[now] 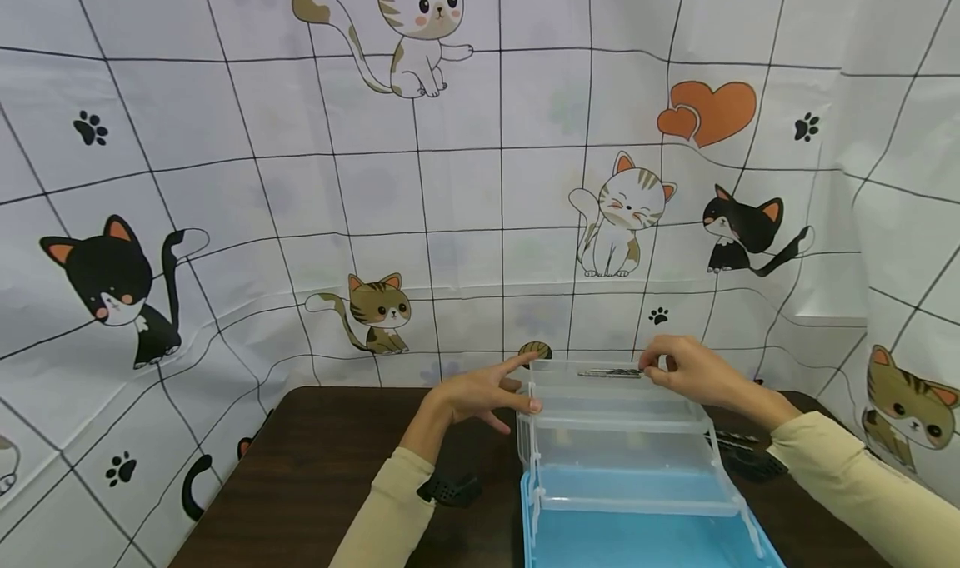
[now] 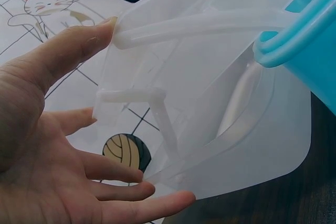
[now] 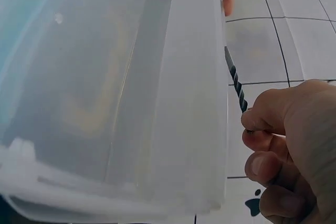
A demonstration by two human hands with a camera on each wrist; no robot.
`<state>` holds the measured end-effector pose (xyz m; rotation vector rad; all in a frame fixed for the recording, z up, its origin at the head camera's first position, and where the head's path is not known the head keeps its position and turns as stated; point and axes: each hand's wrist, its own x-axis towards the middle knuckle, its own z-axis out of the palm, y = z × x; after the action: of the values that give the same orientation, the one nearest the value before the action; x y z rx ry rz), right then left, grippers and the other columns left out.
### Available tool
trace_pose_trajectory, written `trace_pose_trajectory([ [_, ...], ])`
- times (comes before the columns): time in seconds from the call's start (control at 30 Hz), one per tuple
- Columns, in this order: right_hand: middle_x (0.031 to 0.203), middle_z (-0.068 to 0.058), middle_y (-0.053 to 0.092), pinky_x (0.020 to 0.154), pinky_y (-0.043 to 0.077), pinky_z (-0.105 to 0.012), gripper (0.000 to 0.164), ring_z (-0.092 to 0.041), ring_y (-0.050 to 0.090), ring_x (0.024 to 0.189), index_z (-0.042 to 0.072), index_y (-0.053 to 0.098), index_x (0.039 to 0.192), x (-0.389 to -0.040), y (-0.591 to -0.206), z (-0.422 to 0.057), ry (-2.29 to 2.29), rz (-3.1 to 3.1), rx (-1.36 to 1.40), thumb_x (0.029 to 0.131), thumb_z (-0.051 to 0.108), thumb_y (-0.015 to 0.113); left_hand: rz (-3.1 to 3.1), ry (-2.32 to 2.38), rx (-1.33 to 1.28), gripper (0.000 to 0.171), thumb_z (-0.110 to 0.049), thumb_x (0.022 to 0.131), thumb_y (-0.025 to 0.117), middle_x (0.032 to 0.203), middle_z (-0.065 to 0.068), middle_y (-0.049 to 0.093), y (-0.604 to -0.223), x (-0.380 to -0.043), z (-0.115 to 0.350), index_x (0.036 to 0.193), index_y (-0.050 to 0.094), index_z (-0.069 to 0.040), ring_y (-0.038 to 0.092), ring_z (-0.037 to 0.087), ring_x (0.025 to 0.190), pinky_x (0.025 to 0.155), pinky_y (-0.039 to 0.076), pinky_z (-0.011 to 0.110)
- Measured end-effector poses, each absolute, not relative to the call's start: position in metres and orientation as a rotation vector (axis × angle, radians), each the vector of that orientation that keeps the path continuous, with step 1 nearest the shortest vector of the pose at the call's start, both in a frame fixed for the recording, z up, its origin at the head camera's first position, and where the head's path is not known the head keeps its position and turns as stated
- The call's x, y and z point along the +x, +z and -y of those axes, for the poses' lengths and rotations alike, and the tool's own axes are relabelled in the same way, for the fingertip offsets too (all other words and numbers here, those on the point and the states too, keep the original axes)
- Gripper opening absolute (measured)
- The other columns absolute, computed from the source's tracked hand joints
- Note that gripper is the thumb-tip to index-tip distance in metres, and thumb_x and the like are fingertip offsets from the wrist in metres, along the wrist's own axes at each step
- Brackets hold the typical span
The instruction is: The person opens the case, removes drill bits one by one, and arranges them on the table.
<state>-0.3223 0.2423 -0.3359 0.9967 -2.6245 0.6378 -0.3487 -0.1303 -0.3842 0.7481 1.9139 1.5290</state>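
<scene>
1. Head view: The right hand (image 1: 686, 370) pinches a slender, dark metal, spiral-fluted drill bit (image 1: 609, 373) by one end. The bit's long axis runs roughly across the view, and its free end points toward the person's left.
2. Head view: The bit lies along the far edge of a translucent, milky plastic tiered tray unit (image 1: 566, 391), above a light-blue plastic box base (image 1: 630, 543) on a dark brown wood-grain bench (image 1: 315, 476). The right hand is the nearer one; the left hand (image 1: 480, 391) is at the tray unit's opposite far corner.
3. Left wrist view: The left hand's grip is spread wide, fingers extended. The thumb tip touches the tray unit's corner, with the other fingers along its edge; nothing is clasped. The bit is not visible here.
4. Right wrist view: The right hand's grip is closed to a thumb-and-finger pinch. The bit projects from it, slanting toward the tray unit's edge. Contact between bit and edge cannot be confirmed.
</scene>
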Motion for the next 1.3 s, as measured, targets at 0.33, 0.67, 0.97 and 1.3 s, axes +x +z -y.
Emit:
trace_pose_trajectory([
  [0.33, 0.088, 0.005, 0.062, 0.05, 0.04, -0.025, 0.014, -0.003, 0.042, 0.06, 0.007, 0.072, 0.096, -0.317, -0.35, -0.278, 0.667, 2.503, 1.018, 0.091, -0.005, 0.072, -1.907, 1.524, 0.748, 0.092, -0.027, 0.091, 0.08, 0.162, 0.03, 0.014, -0.389, -0.348, 0.131, 0.162, 0.022, -0.04, 0.049, 0.038, 0.133, 0.087, 0.055, 0.059],
  [0.67, 0.088, 0.006, 0.063, 0.049, 0.038, -0.024, 0.023, -0.003, 0.044, 0.058, 0.013, 0.072, 0.095, -0.295, -0.354, -0.325, 0.578, 2.435, 0.797, 0.087, -0.009, 0.074, -1.908, 1.511, 0.75, 0.093, -0.028, 0.092, 0.079, 0.163, 0.028, 0.013, -0.388, -0.351, 0.129, 0.163, 0.02, -0.04, 0.046, 0.037, 0.136, 0.089, 0.054, 0.058],
  [0.97, 0.087, 0.005, 0.062, 0.048, 0.035, -0.025, 0.013, -0.005, 0.044, 0.059, 0.011, 0.073, 0.101, -0.274, -0.388, -0.366, 0.59, 2.472, 0.582, 0.093, 0.001, 0.074, -1.893, 1.518, 0.748, 0.098, -0.027, 0.091, 0.08, 0.163, 0.028, 0.012, -0.385, -0.352, 0.13, 0.165, 0.016, -0.035, 0.049, 0.036, 0.134, 0.088, 0.055, 0.058],
  [1.3, 0.084, 0.011, 0.059, 0.05, 0.036, -0.027, 0.012, -0.006, 0.044, 0.061, 0.014, 0.072, 0.1, -0.263, -0.454, -0.386, 0.644, 2.638, 0.423, 0.092, 0.006, 0.076, -1.884, 1.53, 0.736, 0.093, -0.027, 0.091, 0.08, 0.164, 0.027, 0.013, -0.384, -0.35, 0.13, 0.161, 0.021, -0.042, 0.048, 0.035, 0.135, 0.089, 0.054, 0.059],
])
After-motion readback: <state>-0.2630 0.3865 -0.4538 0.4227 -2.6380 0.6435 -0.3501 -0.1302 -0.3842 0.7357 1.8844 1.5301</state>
